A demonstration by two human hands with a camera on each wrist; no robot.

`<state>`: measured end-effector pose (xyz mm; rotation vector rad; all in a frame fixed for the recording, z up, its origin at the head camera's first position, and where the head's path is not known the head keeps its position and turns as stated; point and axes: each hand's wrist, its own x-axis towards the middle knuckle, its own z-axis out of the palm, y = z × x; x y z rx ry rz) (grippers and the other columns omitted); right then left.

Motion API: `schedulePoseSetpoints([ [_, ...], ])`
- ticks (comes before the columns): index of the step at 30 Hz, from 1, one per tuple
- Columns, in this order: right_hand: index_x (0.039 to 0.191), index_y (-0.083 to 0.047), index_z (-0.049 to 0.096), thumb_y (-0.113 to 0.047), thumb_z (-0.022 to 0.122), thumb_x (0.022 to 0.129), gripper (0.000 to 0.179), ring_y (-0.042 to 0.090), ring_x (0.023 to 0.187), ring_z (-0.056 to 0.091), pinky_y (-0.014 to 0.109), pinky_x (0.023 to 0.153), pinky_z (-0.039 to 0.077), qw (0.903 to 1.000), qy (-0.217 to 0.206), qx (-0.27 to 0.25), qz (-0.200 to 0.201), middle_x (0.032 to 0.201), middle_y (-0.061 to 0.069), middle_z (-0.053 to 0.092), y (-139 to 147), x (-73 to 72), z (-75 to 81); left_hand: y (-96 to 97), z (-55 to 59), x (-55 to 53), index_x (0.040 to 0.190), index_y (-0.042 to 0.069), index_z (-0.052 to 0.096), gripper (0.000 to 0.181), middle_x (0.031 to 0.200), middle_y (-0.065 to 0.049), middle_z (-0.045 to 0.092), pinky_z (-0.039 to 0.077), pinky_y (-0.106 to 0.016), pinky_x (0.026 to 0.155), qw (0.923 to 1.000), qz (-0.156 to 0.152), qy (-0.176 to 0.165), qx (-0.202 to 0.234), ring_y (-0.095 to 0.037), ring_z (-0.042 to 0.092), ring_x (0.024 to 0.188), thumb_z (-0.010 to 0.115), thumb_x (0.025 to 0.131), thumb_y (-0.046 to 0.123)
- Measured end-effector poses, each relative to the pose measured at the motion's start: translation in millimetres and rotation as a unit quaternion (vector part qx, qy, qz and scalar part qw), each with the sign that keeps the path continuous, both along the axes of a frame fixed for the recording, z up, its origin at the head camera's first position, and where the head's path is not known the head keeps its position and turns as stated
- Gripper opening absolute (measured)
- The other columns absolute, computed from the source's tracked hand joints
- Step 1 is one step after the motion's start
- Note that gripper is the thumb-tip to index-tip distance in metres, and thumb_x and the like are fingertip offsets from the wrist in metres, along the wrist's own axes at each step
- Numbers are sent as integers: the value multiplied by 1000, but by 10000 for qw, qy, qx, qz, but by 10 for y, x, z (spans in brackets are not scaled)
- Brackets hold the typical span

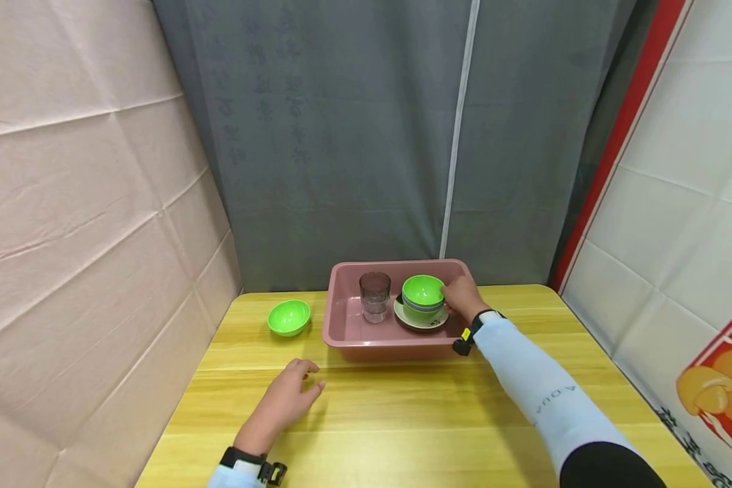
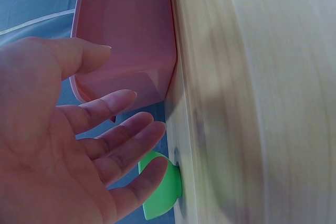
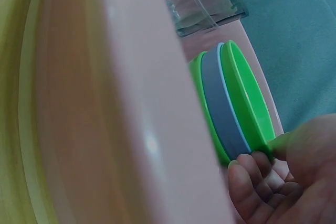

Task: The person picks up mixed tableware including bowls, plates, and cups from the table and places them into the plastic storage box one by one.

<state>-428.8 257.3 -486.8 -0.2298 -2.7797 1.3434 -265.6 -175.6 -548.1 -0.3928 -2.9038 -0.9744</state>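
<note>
In the head view a stack of bowls stands on plates (image 1: 402, 314) inside the pink basin (image 1: 354, 347). Its top green bowl (image 1: 423, 289) is pinched at the rim by my right hand (image 1: 463, 298). The right wrist view shows thumb and fingers at that rim, with a blue bowl (image 3: 220, 98) and another green bowl beneath. My left hand (image 1: 289, 396) hovers over the table in front of the basin, fingers relaxed and holding nothing. A separate green bowl (image 1: 289, 317) sits on the table left of the basin, beyond the left hand.
Clear glasses (image 1: 375, 297), seemingly nested, stand in the basin left of the bowls. The wooden table (image 1: 402, 427) extends toward me. A grey curtain (image 1: 341, 149) hangs behind, with a pale cloth wall on the left and a white one on the right.
</note>
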Motion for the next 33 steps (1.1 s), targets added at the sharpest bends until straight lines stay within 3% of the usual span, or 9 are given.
schedulePoseSetpoints([
  [10,89,5,69,-18,59,113,34,39,73,75,29,53,56,10000,17,-2,-40,67,7,59,-4,21,-6,-7,21,9,131,5,72,35,135,-13,68,59,-58,102,10000,-37,-24,15,-36,69,121,80,104,26],
  [18,83,1,68,-21,60,113,38,25,58,67,28,52,52,9996,126,227,74,65,5,58,25,-10,-37,-9,42,-7,133,4,71,36,133,-14,67,58,-60,103,9999,-43,-90,28,-38,68,124,79,104,25],
  [22,101,3,74,-25,60,113,34,23,54,64,30,50,52,9997,38,243,63,65,4,55,24,8,4,-2,52,-7,133,4,71,37,133,-14,67,58,-59,103,9999,-57,-125,25,-38,68,124,79,104,26],
  [23,111,4,74,-25,60,112,33,23,55,64,30,50,52,9997,22,245,38,66,5,56,20,22,26,-2,57,-9,133,5,71,36,133,-13,67,58,-59,103,9999,-49,-135,14,-38,68,124,79,105,26],
  [27,143,4,60,-27,62,111,45,21,61,63,30,55,52,9995,114,293,28,72,4,60,1,110,140,-1,79,-22,133,7,72,34,133,-12,67,58,-58,103,9999,-18,-169,-11,-36,68,124,79,105,26],
  [29,136,5,62,-30,62,111,43,20,63,60,31,57,49,9992,106,381,99,71,3,59,3,179,210,1,85,-29,132,8,72,34,134,-12,67,58,-58,103,9999,-17,-146,-4,-36,68,124,79,104,26],
  [31,113,5,68,-34,61,111,39,20,62,57,32,56,45,9980,99,567,248,68,3,56,20,263,276,5,84,-35,132,8,72,34,134,-11,67,58,-58,103,9999,-38,-126,-1,-36,68,124,79,104,26],
  [33,91,-1,64,-38,60,112,43,21,61,55,32,55,43,9970,70,665,391,66,3,52,46,364,337,9,81,-40,132,7,72,34,133,-11,68,58,-58,103,9999,-55,-110,-7,-36,68,124,79,104,26],
])
